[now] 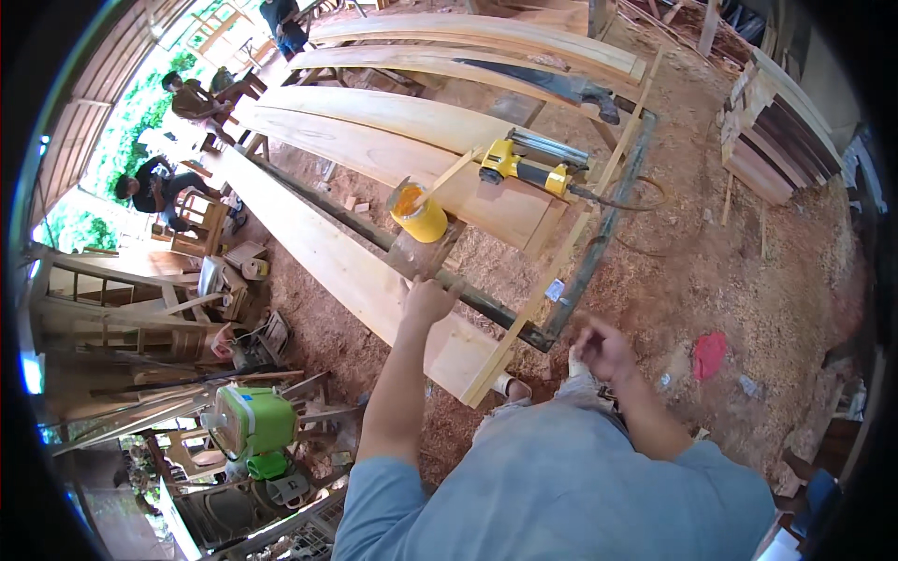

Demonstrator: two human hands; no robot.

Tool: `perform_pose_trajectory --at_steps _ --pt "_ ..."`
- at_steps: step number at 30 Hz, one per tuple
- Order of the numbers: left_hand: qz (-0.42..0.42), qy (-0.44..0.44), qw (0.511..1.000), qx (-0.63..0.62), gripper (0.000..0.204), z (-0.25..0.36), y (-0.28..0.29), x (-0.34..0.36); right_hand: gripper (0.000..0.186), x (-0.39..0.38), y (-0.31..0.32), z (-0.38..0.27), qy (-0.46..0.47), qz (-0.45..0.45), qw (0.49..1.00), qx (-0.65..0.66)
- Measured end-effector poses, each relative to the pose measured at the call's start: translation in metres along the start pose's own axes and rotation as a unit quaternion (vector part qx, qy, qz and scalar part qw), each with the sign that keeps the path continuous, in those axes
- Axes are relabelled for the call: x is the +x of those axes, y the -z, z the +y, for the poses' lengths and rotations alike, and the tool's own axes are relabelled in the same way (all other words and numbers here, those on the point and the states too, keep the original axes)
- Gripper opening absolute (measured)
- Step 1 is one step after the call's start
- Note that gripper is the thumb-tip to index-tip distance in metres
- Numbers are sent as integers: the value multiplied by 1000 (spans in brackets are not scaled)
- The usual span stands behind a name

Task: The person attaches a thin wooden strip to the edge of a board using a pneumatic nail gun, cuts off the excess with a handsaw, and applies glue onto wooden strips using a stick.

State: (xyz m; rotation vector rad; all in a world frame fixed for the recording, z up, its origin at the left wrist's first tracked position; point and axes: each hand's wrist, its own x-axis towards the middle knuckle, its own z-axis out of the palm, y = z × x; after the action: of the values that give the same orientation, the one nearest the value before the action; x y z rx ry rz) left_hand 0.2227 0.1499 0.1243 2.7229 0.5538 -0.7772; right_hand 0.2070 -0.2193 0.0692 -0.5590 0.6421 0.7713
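My left hand (pixel 430 299) is at the right edge of a long pale plank (pixel 346 271), its fingers bent over that edge. My right hand (pixel 605 350) hangs over the floor near the frame corner, holding nothing I can see, with its fingers loosely bent and apart. Beyond my left hand stands a yellow can (pixel 421 222) of orange-yellow paste with a wooden stick (pixel 449 176) in it. A yellow and black nail gun (pixel 524 172) lies on another plank (pixel 468 192), its hose trailing right.
A thin wooden strip (pixel 585 229) crosses the plank ends beside a dark metal frame (pixel 613 220). Stacked boards (pixel 781 131) stand at right. A green container (pixel 257 419) is at lower left. Several people sit or stand at far left. A red cloth (pixel 709 356) lies on the sawdust-covered floor.
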Motion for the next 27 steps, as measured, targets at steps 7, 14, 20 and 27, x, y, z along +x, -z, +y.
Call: perform_pose_trajectory --at_steps 7,14,20,27 --pt "517 -25 798 -308 26 -73 -98 -101 31 56 -80 -152 396 78 865 -299" --pt "191 396 855 -274 57 -94 -273 -284 30 187 -132 -279 392 -34 896 -208" --pt "39 527 713 -461 66 -24 -369 -436 26 271 -145 -364 376 70 857 -345" --pt "-61 555 731 -394 42 -3 -343 -435 75 334 -168 -378 480 236 593 -603"
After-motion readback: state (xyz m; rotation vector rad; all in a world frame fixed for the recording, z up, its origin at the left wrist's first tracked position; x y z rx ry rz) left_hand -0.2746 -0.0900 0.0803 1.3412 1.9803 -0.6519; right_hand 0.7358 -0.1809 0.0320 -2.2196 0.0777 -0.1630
